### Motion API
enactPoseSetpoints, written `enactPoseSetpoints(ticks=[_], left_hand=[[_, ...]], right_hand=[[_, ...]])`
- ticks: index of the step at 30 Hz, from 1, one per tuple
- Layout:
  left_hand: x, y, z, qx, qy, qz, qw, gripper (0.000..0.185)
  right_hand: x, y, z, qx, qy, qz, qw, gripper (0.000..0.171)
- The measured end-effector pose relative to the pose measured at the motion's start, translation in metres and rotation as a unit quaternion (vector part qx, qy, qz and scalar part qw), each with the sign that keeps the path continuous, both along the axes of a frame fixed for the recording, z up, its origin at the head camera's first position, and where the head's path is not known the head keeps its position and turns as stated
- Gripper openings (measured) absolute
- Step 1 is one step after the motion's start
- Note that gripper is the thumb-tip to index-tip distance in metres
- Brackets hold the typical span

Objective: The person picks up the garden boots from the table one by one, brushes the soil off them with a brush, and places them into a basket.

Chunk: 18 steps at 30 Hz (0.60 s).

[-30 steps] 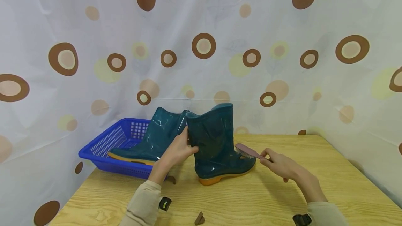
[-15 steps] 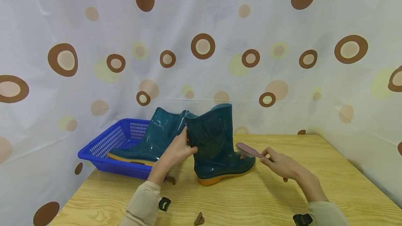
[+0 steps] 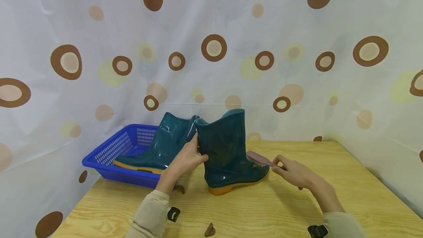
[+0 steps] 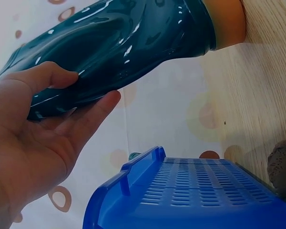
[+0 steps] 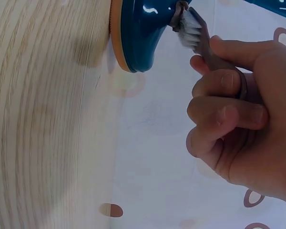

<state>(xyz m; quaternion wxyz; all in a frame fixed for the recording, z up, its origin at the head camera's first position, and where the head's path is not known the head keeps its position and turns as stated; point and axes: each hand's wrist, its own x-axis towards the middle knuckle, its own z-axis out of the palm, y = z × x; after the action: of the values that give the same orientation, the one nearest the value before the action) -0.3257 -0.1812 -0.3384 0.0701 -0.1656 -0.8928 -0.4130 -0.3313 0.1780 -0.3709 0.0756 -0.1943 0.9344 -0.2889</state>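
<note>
Slightly closer to the boot's shaft now, brush (image 3: pixel 259 159) bristles on the toe. Right hand (image 3: pixel 295 175) fingers curled round its handle. Left hand (image 3: pixel 187 158) clasps the standing boot (image 3: pixel 228 150), thumb and fingers either side. Second boot (image 3: pixel 158 146) in blue basket (image 3: pixel 109 153), toe hidden. Wooden table (image 3: pixel 264 208), spotted curtain (image 3: pixel 297 28) behind

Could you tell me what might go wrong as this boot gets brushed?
The left hand grips only the upright boot by its shaft, so a hard stroke from the brush in the right hand could tip it. It might knock the second boot leaning over the blue basket.
</note>
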Motion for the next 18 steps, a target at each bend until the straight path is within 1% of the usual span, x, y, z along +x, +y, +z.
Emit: enactPoseSetpoints(ticks=[4, 11, 15, 18], left_hand=[[0.0000, 0.0008, 0.0000, -0.001, 0.002, -0.001, 1.0000, 0.077], [0.0002, 0.0052, -0.0009, -0.006, 0.016, 0.003, 0.9998, 0.083], [0.0002, 0.0064, -0.0022, -0.006, 0.022, 0.006, 0.9997, 0.081], [0.0017, 0.0052, -0.0013, -0.015, 0.019, -0.004, 0.9997, 0.076]], right_hand=[[0.0032, -0.0007, 0.0009, 0.004, 0.006, -0.009, 1.000, 0.039], [0.0058, 0.0002, 0.0013, 0.002, 0.012, -0.018, 1.000, 0.035], [0.0064, 0.0018, 0.0014, 0.001, 0.011, -0.022, 1.000, 0.039], [0.0062, 0.0018, 0.0041, -0.009, 0.007, -0.011, 1.000, 0.041]])
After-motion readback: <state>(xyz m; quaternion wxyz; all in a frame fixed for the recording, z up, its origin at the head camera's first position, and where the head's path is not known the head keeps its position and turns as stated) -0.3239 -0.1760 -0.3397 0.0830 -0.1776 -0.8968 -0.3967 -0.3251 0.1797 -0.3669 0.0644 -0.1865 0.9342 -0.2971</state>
